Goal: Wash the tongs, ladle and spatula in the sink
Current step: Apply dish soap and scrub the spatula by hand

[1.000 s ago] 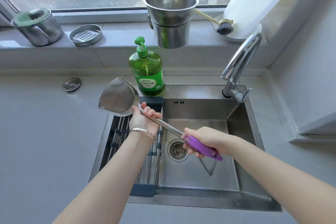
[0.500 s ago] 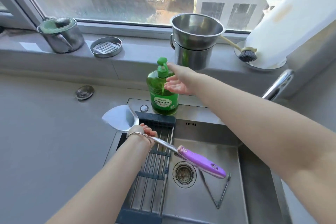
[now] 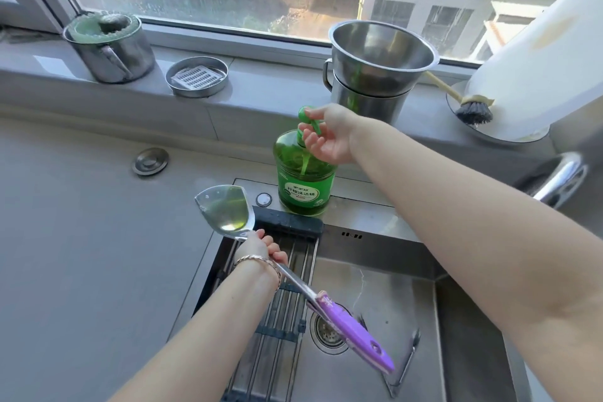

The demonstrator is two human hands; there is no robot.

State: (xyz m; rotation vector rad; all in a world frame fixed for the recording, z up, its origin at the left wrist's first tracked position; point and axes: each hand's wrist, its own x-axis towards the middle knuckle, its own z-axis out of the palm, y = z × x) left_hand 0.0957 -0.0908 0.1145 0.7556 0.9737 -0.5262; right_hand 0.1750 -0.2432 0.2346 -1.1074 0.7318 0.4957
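Fingers (image 3: 261,238) of the left hand (image 3: 257,250) curl round the metal shank of the spatula (image 3: 284,271), just behind its blade. Head view: blade lies level over the sink's (image 3: 375,297) left rear corner; purple handle slants down over the drain (image 3: 326,331). Right hand (image 3: 329,137) is at the pump of the green soap bottle (image 3: 305,183), which stands on the sink's back rim: thumb on the pump head, fingers loosely curled under the nozzle. Tongs (image 3: 404,365) lie on the sink floor, right of the drain. Roll-up rack (image 3: 277,320) covers the sink's left part. Ladle not seen.
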